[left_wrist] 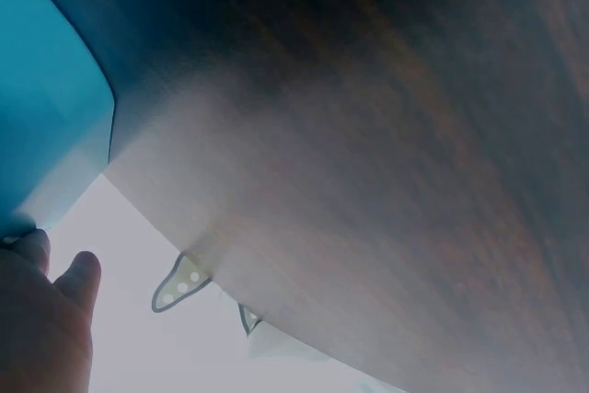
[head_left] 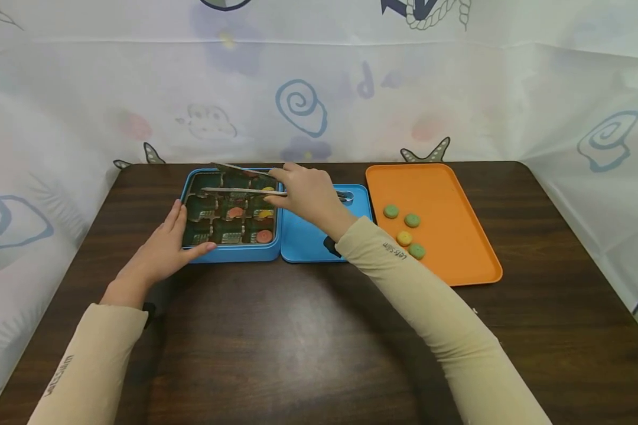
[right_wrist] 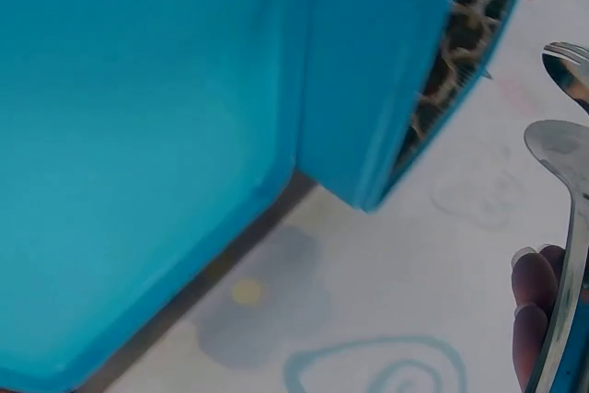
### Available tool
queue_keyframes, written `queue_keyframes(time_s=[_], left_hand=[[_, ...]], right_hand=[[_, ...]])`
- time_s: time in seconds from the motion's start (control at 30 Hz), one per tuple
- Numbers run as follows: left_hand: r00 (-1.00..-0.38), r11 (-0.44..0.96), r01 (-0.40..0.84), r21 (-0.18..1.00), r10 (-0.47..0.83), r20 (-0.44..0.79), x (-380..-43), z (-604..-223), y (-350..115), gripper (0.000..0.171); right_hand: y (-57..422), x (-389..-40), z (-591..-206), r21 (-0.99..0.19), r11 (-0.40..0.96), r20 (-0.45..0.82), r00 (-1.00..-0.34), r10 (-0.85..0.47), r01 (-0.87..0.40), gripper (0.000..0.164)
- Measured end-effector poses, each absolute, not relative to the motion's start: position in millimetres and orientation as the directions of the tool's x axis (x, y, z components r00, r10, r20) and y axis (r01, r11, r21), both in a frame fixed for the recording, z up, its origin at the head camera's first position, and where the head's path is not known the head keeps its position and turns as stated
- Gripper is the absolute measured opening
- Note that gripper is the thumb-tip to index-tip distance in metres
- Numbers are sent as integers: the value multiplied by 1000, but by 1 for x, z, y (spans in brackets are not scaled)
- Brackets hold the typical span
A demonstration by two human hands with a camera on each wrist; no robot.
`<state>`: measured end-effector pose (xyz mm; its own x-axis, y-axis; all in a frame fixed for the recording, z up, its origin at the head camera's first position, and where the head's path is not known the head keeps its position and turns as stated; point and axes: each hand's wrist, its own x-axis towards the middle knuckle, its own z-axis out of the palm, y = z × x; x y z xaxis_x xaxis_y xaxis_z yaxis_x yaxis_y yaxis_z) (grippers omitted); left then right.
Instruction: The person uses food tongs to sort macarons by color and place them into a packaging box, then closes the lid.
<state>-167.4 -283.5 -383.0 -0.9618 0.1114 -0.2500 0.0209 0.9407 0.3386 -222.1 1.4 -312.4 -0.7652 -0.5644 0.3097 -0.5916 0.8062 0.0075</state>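
Steel tongs (head_left: 239, 190) lie across the action, gripped in my right hand (head_left: 311, 195), their tips spread above the far-left compartments with nothing between them that I can see! I've got them by the middle, bent end poking out behind my knuckles, perhaps so the long tips cover the reach and my fingers stay off the food. Over on the other side, my left hand (head_left: 162, 248) is open, fingers stretched along the left wall of the blue box (head_left: 234, 255), thumb across its near edge; that looks like bracing, so the box won't skid on the bench (head_left: 276, 342). Pink rounds (head_left: 264, 236) and yellow pieces (head_left: 266, 213) sit inside, divided off so they don't mingle. Right beside it lies the blue lid (head_left: 300, 242), out of the way, then the orange tray (head_left: 452, 236), keeping three green rounds (head_left: 412, 220) and one yellow round (head_left: 404, 238) flat and easy to get at.
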Motion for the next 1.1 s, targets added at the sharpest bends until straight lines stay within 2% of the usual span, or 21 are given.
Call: queue_keyframes(time_s=[0.23, 0.53, 0.73, 1.0, 1.1], left_hand=[[-961, 939, 14, 344, 107, -254, -167, -384, -287, 113], [-963, 937, 13, 349, 106, -246, -167, -388, -288, 113], [-963, 936, 20, 352, 112, -243, -166, -387, -286, 112], [-963, 934, 22, 356, 115, -244, -167, -384, -284, 112], [-963, 935, 22, 355, 116, -244, -167, -383, -284, 112]], right_hand=[[22, -220, -283, -91, 813, 295, -796, -529, -575, 57], [85, -218, -264, -203, 797, 345, -804, -485, -568, 53], [137, -213, -263, -153, 847, 339, -832, -439, -509, 54], [200, -199, -276, -51, 875, 429, -802, -416, -481, 41], [217, -192, -282, -52, 888, 411, -820, -397, -456, 38]])
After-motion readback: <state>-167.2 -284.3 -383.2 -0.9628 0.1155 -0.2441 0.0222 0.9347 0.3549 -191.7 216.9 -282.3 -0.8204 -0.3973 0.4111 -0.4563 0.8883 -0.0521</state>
